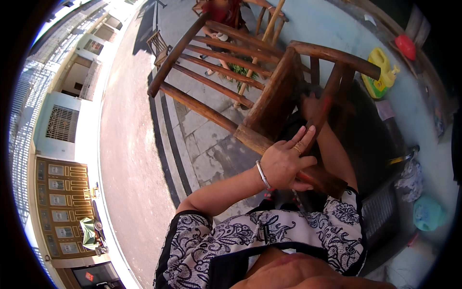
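A brown wooden chair (263, 99) with a slatted back is tipped over in front of me. Its back slats point away to the upper left. My left hand (287, 164), with a silver bracelet at the wrist and a ring, grips the chair's near rail, two fingers lying along the wood. Behind a chair post is my right hand (312, 105), reaching in by the seat's underside. Shadow, blur and the post partly hide its fingers. They look curled against a dark, soft-looking thing that I cannot identify.
Another person in a red top (222, 13) is beyond the chair, near a wooden pole (262, 45). To the right are a yellow jug (378, 72), a red object (405, 46), a crumpled plastic bag (410, 180) and a teal container (428, 213). A street (130, 144) runs along the left.
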Tool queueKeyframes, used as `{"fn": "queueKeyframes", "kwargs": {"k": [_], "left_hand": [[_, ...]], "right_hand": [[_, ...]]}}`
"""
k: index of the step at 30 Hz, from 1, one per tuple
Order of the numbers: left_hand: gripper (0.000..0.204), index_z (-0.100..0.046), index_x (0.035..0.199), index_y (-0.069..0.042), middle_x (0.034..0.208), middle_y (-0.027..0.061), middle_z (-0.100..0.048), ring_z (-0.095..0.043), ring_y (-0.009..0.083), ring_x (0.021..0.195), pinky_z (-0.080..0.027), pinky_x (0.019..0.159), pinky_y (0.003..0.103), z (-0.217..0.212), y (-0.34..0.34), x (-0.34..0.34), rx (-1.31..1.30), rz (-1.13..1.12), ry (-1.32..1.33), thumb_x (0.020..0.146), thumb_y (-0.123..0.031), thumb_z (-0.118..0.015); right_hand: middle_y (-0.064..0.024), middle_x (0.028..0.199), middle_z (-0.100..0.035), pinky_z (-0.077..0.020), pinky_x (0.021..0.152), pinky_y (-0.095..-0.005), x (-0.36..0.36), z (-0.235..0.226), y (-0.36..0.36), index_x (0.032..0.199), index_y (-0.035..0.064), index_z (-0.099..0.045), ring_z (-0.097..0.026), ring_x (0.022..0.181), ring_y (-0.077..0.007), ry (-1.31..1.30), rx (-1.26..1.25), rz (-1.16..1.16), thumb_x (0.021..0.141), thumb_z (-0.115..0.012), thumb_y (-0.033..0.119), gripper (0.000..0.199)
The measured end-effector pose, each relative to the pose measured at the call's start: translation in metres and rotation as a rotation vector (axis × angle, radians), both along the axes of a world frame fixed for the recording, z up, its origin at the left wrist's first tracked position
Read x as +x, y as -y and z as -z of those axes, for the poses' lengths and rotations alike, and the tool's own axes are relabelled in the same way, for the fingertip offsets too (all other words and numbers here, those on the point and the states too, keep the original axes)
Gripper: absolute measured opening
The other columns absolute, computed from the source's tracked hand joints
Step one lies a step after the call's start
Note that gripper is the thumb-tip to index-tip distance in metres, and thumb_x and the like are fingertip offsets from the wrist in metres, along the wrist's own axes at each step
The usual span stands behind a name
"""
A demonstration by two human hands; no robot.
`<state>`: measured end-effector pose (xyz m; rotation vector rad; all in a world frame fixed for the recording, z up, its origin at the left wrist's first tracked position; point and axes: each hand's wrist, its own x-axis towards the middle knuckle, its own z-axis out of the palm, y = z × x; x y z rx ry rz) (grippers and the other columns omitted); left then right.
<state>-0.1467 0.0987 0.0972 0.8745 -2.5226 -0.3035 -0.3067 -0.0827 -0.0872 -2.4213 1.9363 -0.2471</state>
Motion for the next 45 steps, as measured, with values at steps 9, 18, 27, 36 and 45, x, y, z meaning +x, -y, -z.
{"fn": "queueKeyframes", "kwargs": {"k": [9,18,27,36,45], "left_hand": [[0.049,-0.068,0.092,-0.02,0.147,0.0271,-0.03,-0.05,0.0362,0.124,-0.05,0.08,0.035,0.004,0.003,-0.001,0.018,-0.023,0.011,0.055,-0.05,-0.077],[0.049,-0.068,0.091,-0.02,0.146,0.028,-0.031,-0.05,0.0367,0.124,-0.05,0.08,0.036,0.005,0.003,-0.005,0.014,-0.008,0.032,0.056,-0.053,-0.075],[0.048,-0.068,0.09,-0.019,0.145,0.0265,-0.033,-0.051,0.0361,0.123,-0.051,0.08,0.036,0.007,0.01,-0.011,-0.045,-0.007,0.02,0.059,-0.055,-0.073],[0.049,-0.068,0.091,-0.019,0.145,0.0264,-0.034,-0.05,0.0361,0.124,-0.051,0.08,0.036,0.013,0.007,-0.007,-0.019,-0.024,0.01,0.058,-0.054,-0.074],[0.049,-0.068,0.093,-0.019,0.146,0.0263,-0.032,-0.051,0.036,0.123,-0.051,0.08,0.036,0.009,0.006,-0.012,0.006,-0.031,-0.011,0.056,-0.051,-0.076]], "right_hand": [[-0.0198,0.129,-0.051,-0.0416,0.099,-0.0417,-0.03,-0.033,-0.02,0.136,0.0123,-0.044,-0.049,0.12,-0.0363,0.59,-0.142,-0.087,0.083,-0.062,0.018,0.057],[-0.0181,0.124,-0.054,-0.0445,0.095,-0.0395,0.021,-0.032,0.002,0.125,0.0051,-0.052,-0.052,0.114,-0.0369,0.856,-0.53,-0.222,0.083,-0.059,0.003,0.043],[-0.0181,0.121,-0.058,-0.0457,0.093,-0.0396,-0.02,0.106,0.046,0.122,0.009,-0.057,-0.055,0.112,-0.0347,0.747,0.175,0.037,0.086,-0.058,0.026,0.039],[-0.0187,0.111,-0.062,-0.0457,0.092,-0.0401,0.01,0.011,0.031,0.122,0.0083,-0.057,-0.058,0.104,-0.0364,1.025,-0.506,0.025,0.088,-0.057,0.029,0.04],[-0.0199,0.111,-0.062,-0.0453,0.092,-0.0393,-0.03,0.118,0.023,0.118,0.0052,-0.057,-0.059,0.103,-0.0342,0.586,-0.077,0.029,0.087,-0.058,0.021,0.035]]}}
